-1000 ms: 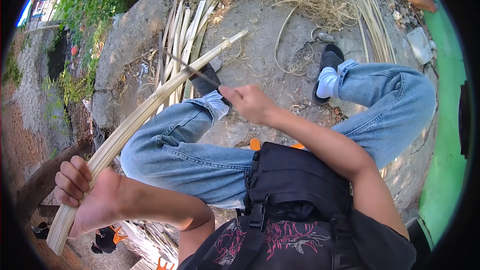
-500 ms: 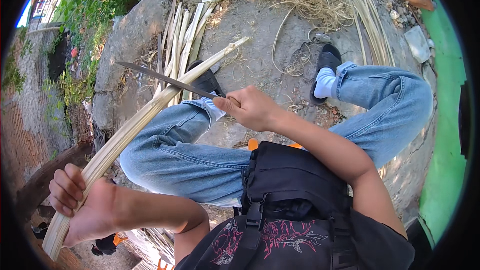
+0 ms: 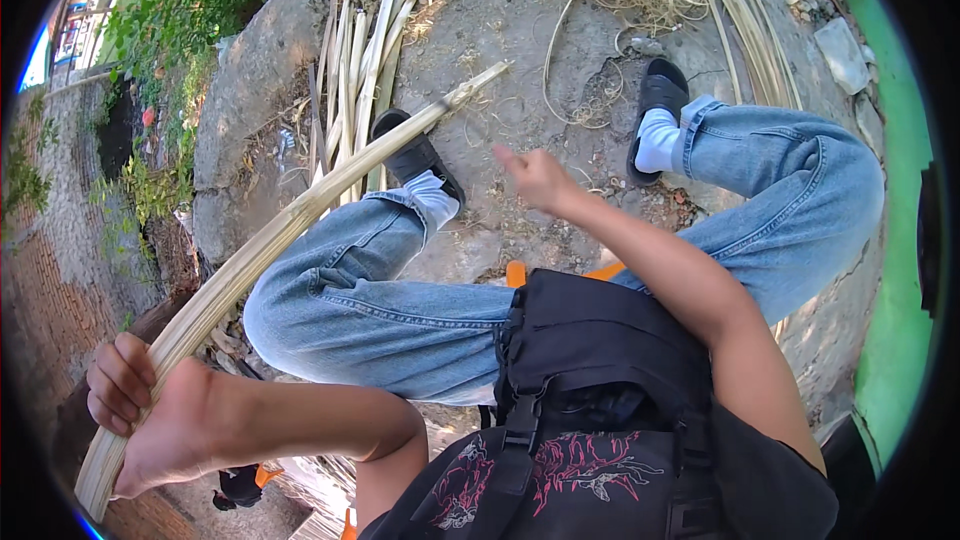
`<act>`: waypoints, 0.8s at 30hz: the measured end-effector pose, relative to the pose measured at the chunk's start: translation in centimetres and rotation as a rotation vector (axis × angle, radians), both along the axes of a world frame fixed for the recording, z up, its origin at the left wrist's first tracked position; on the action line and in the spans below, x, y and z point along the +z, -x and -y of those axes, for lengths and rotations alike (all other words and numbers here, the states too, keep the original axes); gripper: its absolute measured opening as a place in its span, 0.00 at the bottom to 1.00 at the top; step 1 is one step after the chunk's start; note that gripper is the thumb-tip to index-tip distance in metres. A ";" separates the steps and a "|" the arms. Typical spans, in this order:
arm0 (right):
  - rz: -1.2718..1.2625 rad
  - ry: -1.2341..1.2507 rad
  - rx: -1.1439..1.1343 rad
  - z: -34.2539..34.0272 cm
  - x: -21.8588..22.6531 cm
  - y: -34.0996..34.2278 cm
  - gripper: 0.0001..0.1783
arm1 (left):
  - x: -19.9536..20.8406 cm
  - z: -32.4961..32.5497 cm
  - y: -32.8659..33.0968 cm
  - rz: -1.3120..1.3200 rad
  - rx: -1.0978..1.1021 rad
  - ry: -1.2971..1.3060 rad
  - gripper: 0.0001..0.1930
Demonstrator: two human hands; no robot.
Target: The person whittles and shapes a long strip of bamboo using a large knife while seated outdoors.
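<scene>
While clamping the pale strip with fingers of the left hand, holding a heavily blurred knife across it, right hand fingers curled together.

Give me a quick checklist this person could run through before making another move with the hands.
1. Left hand wrapped around the lower end of the long pale strip: ok.
2. Right hand well apart from the left: ok.
3. Blade in clear view: not ok; just a dark smear shows near the strip's far end.
4. Strip resting on the left trouser leg: cannot tell; it passes over it in this view, but contact is unclear.
5. Feet set apart in dark sandals: ok.
6. Ground between the feet free of scraps: not ok; thin curled shavings lie there.
</scene>
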State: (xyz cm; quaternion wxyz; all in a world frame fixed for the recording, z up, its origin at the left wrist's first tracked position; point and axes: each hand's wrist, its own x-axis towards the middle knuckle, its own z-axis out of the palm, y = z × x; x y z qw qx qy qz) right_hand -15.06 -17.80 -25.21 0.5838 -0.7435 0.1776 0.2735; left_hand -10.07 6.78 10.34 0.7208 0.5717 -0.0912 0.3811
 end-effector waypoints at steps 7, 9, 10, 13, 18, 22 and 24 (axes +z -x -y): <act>0.390 -0.107 0.193 -3.2 6.9 -2.2 0.42 | -0.9 -3.4 -1.8 -0.077 0.252 0.002 0.32; 0.546 -0.144 0.253 -2.9 4.9 -1.0 0.43 | -0.7 -3.2 -1.8 -0.059 0.183 0.084 0.32; 0.309 -0.053 0.114 -1.7 0.1 -0.7 0.42 | -0.8 -3.4 -1.9 -0.066 0.176 0.085 0.32; 0.135 0.096 0.024 -0.6 -2.8 -2.4 0.41 | -1.9 -4.6 -2.9 -0.128 0.487 0.100 0.32; 0.472 -0.025 0.242 -4.3 5.0 -2.3 0.41 | -1.6 -5.8 -2.0 -0.095 0.252 0.093 0.34; 0.015 0.154 -0.057 0.0 -4.0 -1.3 0.41 | -1.8 -4.1 -2.4 -0.111 0.273 0.079 0.32; 0.039 0.196 -0.009 -0.2 -3.7 -2.2 0.40 | -2.0 -5.0 -2.3 -0.142 0.263 0.079 0.34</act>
